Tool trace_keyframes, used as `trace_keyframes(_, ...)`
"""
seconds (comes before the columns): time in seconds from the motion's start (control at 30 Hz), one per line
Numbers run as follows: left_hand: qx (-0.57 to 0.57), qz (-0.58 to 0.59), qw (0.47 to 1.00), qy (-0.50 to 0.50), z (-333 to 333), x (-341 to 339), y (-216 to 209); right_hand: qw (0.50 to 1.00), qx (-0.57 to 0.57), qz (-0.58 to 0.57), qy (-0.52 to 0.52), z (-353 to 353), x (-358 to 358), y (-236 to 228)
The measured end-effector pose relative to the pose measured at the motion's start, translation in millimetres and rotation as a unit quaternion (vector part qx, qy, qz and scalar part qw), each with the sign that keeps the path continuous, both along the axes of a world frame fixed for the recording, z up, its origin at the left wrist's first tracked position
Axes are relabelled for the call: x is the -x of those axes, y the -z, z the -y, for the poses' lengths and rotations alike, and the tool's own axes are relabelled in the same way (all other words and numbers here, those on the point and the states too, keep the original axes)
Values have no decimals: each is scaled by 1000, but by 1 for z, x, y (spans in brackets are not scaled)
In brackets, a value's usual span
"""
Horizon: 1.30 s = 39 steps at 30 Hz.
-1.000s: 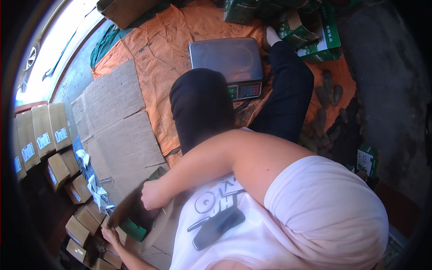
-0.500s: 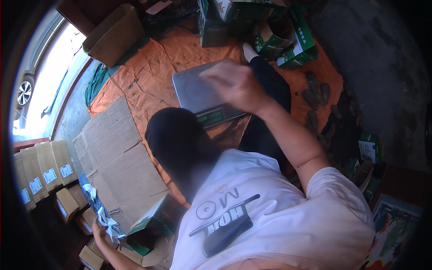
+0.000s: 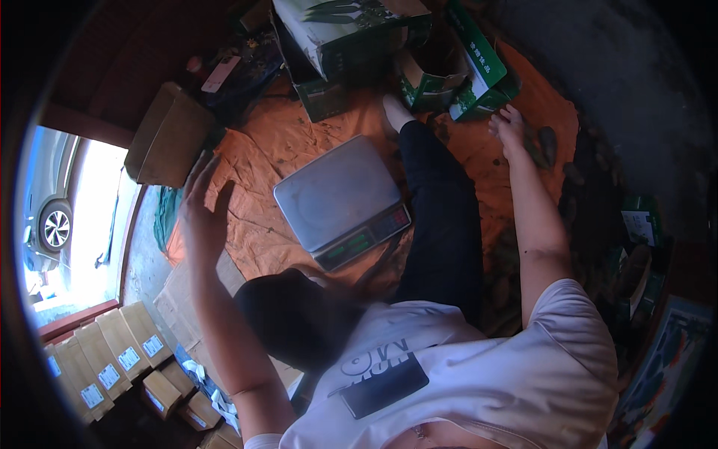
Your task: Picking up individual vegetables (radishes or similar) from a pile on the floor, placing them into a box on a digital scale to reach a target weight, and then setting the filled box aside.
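Observation:
My left hand (image 3: 202, 213) is raised with its fingers stretched and thumb apart, holding nothing. It is beside a tan cardboard carton (image 3: 166, 135) at the far left. At the far right, my right hand (image 3: 510, 129) reaches out with fingers spread, also without a hold on anything. Close to it are an open green-and-white carton (image 3: 479, 101) and several dark, elongated lumps (image 3: 548, 146). Between my arms a digital scale (image 3: 340, 198) with a bare grey metal platform rests on an orange sheet (image 3: 258, 247).
More green printed boxes (image 3: 359, 45) crowd the far side. Brown cartons with white labels (image 3: 112, 359) line the lower left, near flattened cardboard (image 3: 179, 299). My outstretched leg (image 3: 441, 209) lies right of the scale. A bright doorway with a car wheel (image 3: 54, 228) is at left.
My left hand has risen from the labelled cartons at lower left toward the far-left carton. My right hand has left the space over the scale and moved right, toward the dark lumps.

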<state>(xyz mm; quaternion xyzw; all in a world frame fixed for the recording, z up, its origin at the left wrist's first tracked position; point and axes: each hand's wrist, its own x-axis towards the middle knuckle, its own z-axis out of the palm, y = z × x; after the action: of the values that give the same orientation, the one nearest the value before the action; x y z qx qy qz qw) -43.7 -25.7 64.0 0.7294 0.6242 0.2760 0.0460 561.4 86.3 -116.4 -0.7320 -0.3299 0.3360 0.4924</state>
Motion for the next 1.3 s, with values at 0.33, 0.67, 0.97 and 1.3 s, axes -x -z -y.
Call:
trace_keyframes(0.33,77,42,996,-26,-58,-75,74,989,42,-144,14,-130,-48,46)
trace_keyframes(0.67,71,107,991,-43,-63,-83,72,990,15,-77,120,-108,-70,45)
trace_keyframes(0.97,20,127,992,-15,-47,-69,69,959,76,261,77,19,-158,-117)
trace_keyframes(1.3,-19,199,980,-1,-30,-51,61,907,-24,403,-122,113,-101,-413)
